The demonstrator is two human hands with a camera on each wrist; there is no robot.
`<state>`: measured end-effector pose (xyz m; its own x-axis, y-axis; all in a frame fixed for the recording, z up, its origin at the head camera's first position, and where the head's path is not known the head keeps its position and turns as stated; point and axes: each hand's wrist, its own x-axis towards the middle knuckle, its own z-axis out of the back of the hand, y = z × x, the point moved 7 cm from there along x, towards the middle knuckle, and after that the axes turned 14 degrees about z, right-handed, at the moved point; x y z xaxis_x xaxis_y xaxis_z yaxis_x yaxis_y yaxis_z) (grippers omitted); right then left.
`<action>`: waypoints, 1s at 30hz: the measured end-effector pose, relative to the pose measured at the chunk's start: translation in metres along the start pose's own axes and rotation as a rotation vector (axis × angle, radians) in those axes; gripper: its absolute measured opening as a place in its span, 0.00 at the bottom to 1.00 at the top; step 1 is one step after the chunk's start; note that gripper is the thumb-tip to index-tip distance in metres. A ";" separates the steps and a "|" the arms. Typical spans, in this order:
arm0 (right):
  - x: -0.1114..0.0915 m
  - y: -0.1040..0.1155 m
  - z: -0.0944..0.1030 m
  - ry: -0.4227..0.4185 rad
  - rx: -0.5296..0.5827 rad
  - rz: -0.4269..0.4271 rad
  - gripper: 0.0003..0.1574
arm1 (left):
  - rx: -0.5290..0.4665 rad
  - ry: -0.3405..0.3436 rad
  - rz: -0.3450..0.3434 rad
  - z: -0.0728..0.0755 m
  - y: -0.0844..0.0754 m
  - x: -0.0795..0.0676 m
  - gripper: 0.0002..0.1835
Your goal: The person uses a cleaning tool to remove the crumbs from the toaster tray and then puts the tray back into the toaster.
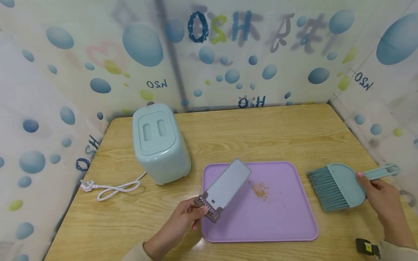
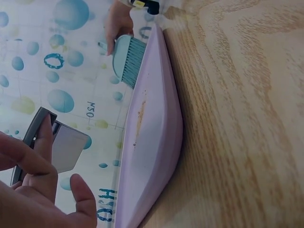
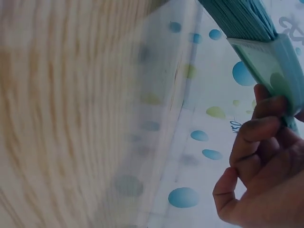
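My left hand [image 1: 177, 223] pinches the brown slotted end of a grey metal crumb tray [image 1: 230, 181], thumb on top. The crumb tray tilts over the left part of a purple tray [image 1: 271, 223], where a small heap of brown crumbs [image 1: 260, 190] lies. On the right, my right hand [image 1: 385, 199] grips a teal hand brush [image 1: 351, 185] near the base of its handle, bristles pointing left beside the purple tray. In the right wrist view, fingers curl at the brush's head [image 3: 268, 71]. The left wrist view shows the crumb tray [image 2: 69, 148] held up off the table.
A pale blue toaster [image 1: 156, 141] with a lid on top stands at the back left. Its white cord [image 1: 119, 189] lies looped on the wooden table [image 1: 261, 134], ending in a plug [image 1: 87, 186]. Patterned curtains [image 1: 209, 76] surround the table's back and sides.
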<state>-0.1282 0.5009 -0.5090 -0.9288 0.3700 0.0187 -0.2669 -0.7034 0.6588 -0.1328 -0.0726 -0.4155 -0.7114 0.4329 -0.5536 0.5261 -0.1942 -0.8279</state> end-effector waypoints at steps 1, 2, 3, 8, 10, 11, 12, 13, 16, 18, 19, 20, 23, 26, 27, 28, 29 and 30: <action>0.000 -0.001 0.000 0.006 -0.008 0.001 0.48 | -0.001 -0.001 0.005 0.000 0.000 0.000 0.20; 0.000 -0.002 0.000 0.010 -0.013 0.002 0.47 | -0.001 -0.002 0.009 0.000 0.000 0.000 0.20; 0.001 -0.004 0.002 0.004 -0.014 0.004 0.47 | 0.001 -0.003 0.012 0.000 0.001 0.001 0.20; 0.004 -0.015 0.010 -0.048 0.057 0.001 0.28 | -0.006 -0.007 0.016 0.000 0.002 0.001 0.20; 0.006 -0.022 0.015 -0.083 0.111 -0.032 0.18 | -0.009 -0.005 0.008 0.000 0.001 0.001 0.19; 0.007 -0.026 0.018 -0.104 0.148 -0.059 0.14 | -0.011 -0.004 0.004 0.000 0.001 0.001 0.19; 0.008 -0.030 0.020 -0.121 0.171 -0.087 0.12 | -0.011 -0.002 0.001 0.000 0.001 0.000 0.19; 0.008 -0.034 0.022 -0.142 0.199 -0.121 0.11 | -0.013 -0.003 0.004 0.000 0.002 0.001 0.19; 0.010 -0.042 0.027 -0.181 0.293 -0.176 0.11 | -0.014 -0.003 0.004 0.000 0.002 0.001 0.19; 0.010 -0.045 0.028 -0.186 0.324 -0.189 0.12 | -0.015 0.000 0.007 0.000 0.002 0.001 0.19; 0.011 -0.047 0.028 -0.187 0.346 -0.196 0.13 | -0.013 0.001 0.007 0.000 0.002 0.001 0.19; 0.011 -0.048 0.028 -0.185 0.357 -0.194 0.13 | -0.011 0.003 0.009 0.000 0.002 0.001 0.19; 0.010 -0.048 0.027 -0.179 0.373 -0.210 0.12 | -0.006 0.009 0.020 0.000 0.002 0.001 0.20; 0.006 -0.038 0.029 -0.170 0.380 -0.255 0.15 | -0.004 0.012 0.028 0.000 0.002 0.002 0.21; 0.004 -0.033 0.030 -0.159 0.375 -0.282 0.20 | -0.004 0.016 0.026 0.000 0.002 0.002 0.21; 0.003 -0.028 0.031 -0.149 0.358 -0.309 0.25 | -0.002 0.017 0.024 -0.001 0.001 0.003 0.21; 0.002 -0.026 0.032 -0.138 0.342 -0.338 0.26 | -0.001 0.017 0.026 -0.001 0.001 0.003 0.21; 0.002 -0.023 0.033 -0.126 0.313 -0.360 0.30 | 0.000 0.018 0.024 -0.001 0.001 0.003 0.21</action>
<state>-0.1154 0.5385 -0.4993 -0.7482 0.6404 -0.1732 -0.4573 -0.3088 0.8340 -0.1341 -0.0707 -0.4184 -0.6902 0.4437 -0.5716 0.5428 -0.2049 -0.8145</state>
